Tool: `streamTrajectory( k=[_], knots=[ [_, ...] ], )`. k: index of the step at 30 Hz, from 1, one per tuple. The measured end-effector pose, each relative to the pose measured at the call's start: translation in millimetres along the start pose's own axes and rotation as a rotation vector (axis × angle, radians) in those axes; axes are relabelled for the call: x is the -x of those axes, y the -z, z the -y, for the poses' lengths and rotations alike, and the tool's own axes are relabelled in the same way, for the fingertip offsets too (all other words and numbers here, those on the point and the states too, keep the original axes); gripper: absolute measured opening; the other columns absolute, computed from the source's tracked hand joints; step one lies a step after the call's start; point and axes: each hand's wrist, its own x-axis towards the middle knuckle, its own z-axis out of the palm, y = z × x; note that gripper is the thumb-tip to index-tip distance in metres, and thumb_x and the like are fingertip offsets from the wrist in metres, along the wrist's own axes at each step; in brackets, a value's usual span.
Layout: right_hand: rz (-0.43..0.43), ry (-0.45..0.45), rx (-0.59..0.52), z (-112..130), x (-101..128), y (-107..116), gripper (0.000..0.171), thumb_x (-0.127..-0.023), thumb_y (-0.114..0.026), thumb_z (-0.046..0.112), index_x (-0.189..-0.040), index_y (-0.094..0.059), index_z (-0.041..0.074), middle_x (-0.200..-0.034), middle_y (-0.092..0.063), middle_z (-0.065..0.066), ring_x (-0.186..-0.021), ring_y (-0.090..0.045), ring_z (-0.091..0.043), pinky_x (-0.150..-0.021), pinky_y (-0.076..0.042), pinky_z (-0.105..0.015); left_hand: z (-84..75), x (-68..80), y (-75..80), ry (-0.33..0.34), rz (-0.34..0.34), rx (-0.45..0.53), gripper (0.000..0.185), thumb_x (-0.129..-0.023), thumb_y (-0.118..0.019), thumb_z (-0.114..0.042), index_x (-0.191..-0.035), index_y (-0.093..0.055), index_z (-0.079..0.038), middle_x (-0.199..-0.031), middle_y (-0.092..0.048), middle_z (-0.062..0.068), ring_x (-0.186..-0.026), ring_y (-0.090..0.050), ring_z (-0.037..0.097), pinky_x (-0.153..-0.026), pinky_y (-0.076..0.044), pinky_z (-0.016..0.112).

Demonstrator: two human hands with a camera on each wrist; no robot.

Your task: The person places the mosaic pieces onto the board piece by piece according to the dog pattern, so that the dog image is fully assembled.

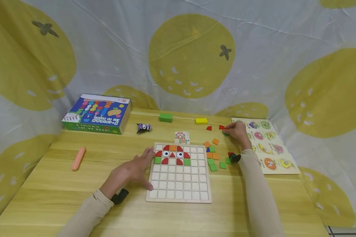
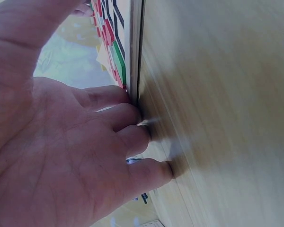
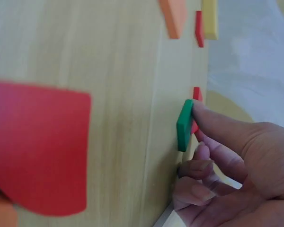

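Note:
A wooden grid board [image 1: 179, 176] lies in the middle of the table, its upper rows partly filled with red, green and orange pieces and two eye tiles [image 1: 180, 154]. My left hand [image 1: 134, 169] is spread along the board's left edge, thumb at the lower corner; in the left wrist view its fingertips [image 2: 161, 172] rest on the table beside that edge. Beyond the board to the right, my right hand [image 1: 238, 131] pinches a green tile [image 3: 183, 125] between thumb and fingers. A red piece [image 1: 221, 127] shows just behind that tile.
Loose orange tiles [image 1: 215, 141] and green tiles [image 1: 213, 167] lie right of the board. A pattern card [image 1: 182, 137] touches its top side. Farther out are a fruit puzzle board [image 1: 265, 148], green block [image 1: 165, 117], yellow block [image 1: 201, 121], bead-set box [image 1: 96, 113], small figure [image 1: 143, 128] and orange stick [image 1: 78, 158].

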Motion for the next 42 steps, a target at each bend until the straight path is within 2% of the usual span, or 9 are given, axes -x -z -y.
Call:
streamTrajectory(
  k=[4,8,12,16,26,28,33,38,42],
  knots=[
    [0.017,-0.020,-0.042,1.2,1.4,1.0,0.022,-0.096,-0.081,0.008,-0.106,-0.077,-0.010,-0.094,-0.077,-0.015,-0.088,-0.068,-0.027,-0.092,-0.058,-0.046,1.5,0.8,-0.8,0.009,-0.002,-0.011,0.135,-0.076,-0.101,-0.036,-0.173,-0.013,-0.006,-0.181,-0.002,0.020,-0.153,-0.014,0.070,-0.117,-0.030,0.080],
    [0.037,0.028,-0.027,-0.1,6.0,2.3,0.026,-0.098,-0.081,0.010,-0.112,-0.075,-0.011,-0.101,-0.077,-0.021,-0.091,-0.072,-0.031,-0.091,-0.059,-0.042,2.0,0.5,-1.3,0.008,-0.001,-0.015,0.134,-0.075,-0.101,-0.036,-0.173,-0.015,-0.006,-0.181,-0.002,0.019,-0.154,-0.013,0.069,-0.117,-0.030,0.080],
    [0.058,0.119,-0.040,1.1,13.8,2.9,0.025,-0.100,-0.079,0.010,-0.114,-0.075,-0.010,-0.103,-0.078,-0.023,-0.089,-0.074,-0.034,-0.077,-0.058,-0.031,2.7,0.4,-0.7,0.006,-0.001,-0.014,0.134,-0.075,-0.101,-0.037,-0.173,-0.016,-0.005,-0.181,-0.002,0.018,-0.155,-0.013,0.067,-0.118,-0.029,0.079],
    [0.157,0.207,-0.142,15.0,30.7,-2.2,0.021,-0.102,-0.077,0.009,-0.115,-0.078,-0.007,-0.100,-0.078,-0.024,-0.079,-0.068,-0.038,-0.063,-0.055,-0.030,2.9,-0.2,0.6,0.008,0.000,-0.014,0.135,-0.074,-0.101,-0.037,-0.173,-0.014,-0.005,-0.181,-0.002,0.020,-0.156,-0.013,0.066,-0.119,-0.027,0.079],
    [0.412,0.334,-0.281,72.1,81.5,-48.1,0.019,-0.101,-0.075,0.003,-0.118,-0.080,-0.004,-0.103,-0.080,-0.018,-0.078,-0.071,-0.040,-0.071,-0.064,-0.037,2.3,-0.3,0.7,0.013,0.012,0.012,0.137,-0.075,-0.101,-0.034,-0.173,-0.011,-0.005,-0.180,-0.001,0.021,-0.156,-0.009,0.066,-0.120,-0.024,0.079],
    [0.451,0.355,-0.281,79.9,88.4,-58.0,0.021,-0.101,-0.074,0.002,-0.121,-0.079,-0.004,-0.101,-0.079,-0.018,-0.077,-0.070,-0.039,-0.067,-0.061,-0.034,1.5,-0.3,0.7,0.012,0.013,0.013,0.137,-0.075,-0.101,-0.034,-0.173,-0.011,-0.005,-0.181,-0.001,0.021,-0.156,-0.009,0.066,-0.120,-0.024,0.079],
    [0.553,0.462,-0.244,99.2,100.2,-83.0,0.017,-0.103,-0.072,0.003,-0.117,-0.079,-0.003,-0.108,-0.078,-0.017,-0.091,-0.075,-0.029,-0.079,-0.060,-0.024,0.1,1.4,1.5,-0.005,0.010,0.010,0.137,-0.074,-0.102,-0.035,-0.173,-0.012,-0.003,-0.180,-0.002,0.023,-0.157,-0.009,0.065,-0.121,-0.023,0.079],
    [0.716,0.495,-0.229,115.5,106.8,-104.4,0.016,-0.096,-0.080,0.001,-0.111,-0.081,-0.004,-0.096,-0.079,-0.012,-0.076,-0.068,-0.015,-0.073,-0.059,-0.023,0.5,0.9,1.8,-0.008,0.012,0.007,0.137,-0.074,-0.101,-0.036,-0.173,-0.013,-0.003,-0.180,-0.002,0.023,-0.156,-0.010,0.067,-0.120,-0.023,0.080],
    [0.757,0.545,-0.171,126.8,110.0,-120.6,0.013,-0.093,-0.082,-0.001,-0.106,-0.082,-0.003,-0.092,-0.079,-0.008,-0.069,-0.064,-0.008,-0.068,-0.059,-0.022,1.7,0.1,1.4,-0.001,0.013,-0.003,0.136,-0.075,-0.101,-0.036,-0.173,-0.012,-0.003,-0.180,-0.002,0.023,-0.155,-0.011,0.068,-0.119,-0.025,0.081]
  ],
)
